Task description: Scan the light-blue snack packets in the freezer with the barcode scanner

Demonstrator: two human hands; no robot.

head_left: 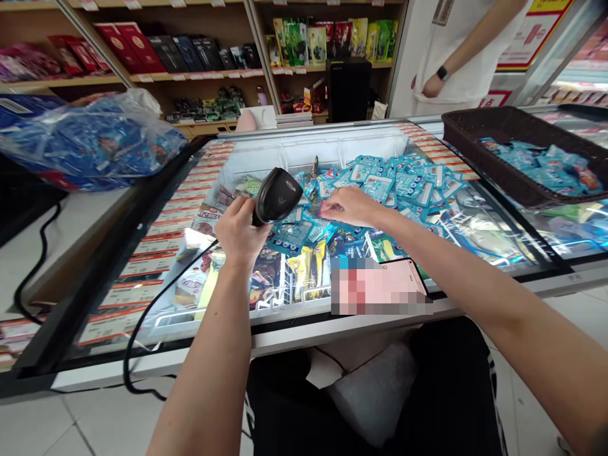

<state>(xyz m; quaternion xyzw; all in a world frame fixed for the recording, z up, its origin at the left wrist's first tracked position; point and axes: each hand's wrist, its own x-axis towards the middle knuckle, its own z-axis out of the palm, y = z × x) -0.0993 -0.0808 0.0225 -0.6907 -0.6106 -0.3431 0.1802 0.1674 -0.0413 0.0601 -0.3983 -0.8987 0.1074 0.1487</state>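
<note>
My left hand (241, 235) is wrapped round the handle of a black barcode scanner (279, 195), its head tilted over the freezer's glass top. A black cord (156, 297) runs from the handle down to the left. My right hand (352, 206) has its fingers pinched together above the loose packets, and a bit of pink shows at the fingertips; what it is I cannot make out. Flat blue packets (412, 182) lie in a spread pile around and right of that hand. A phone (403, 282) with a pinkish screen, partly blurred out, lies near the front edge.
On the left sits a clear plastic bag (95, 136) full of blue packets. A dark woven basket (475, 130) on the right holds more. Price labels (137, 253) line the glass. Shelves with boxes stand behind, and a person in white (456, 69) is at the back right.
</note>
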